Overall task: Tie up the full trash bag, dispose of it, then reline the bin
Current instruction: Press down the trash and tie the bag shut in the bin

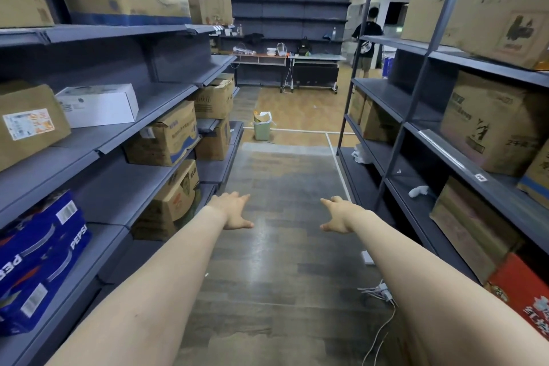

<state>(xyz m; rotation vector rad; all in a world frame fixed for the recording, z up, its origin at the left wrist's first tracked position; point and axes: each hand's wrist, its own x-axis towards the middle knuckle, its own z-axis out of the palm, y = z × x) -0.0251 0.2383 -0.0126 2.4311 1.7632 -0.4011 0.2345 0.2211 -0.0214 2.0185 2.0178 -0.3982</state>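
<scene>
Flanking shelves (166, 92), boxes (175, 140), far bin (262, 130)

Both forearms are bare to the frame's edge; the left hand (233, 211) and right hand (338, 215) are ungloved.

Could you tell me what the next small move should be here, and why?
Probably walk forward down the aisle to the green bin. It stands far off at the aisle's end, its white bag full and untied, while both the left hand and right hand are open, empty and well short of it.
</scene>
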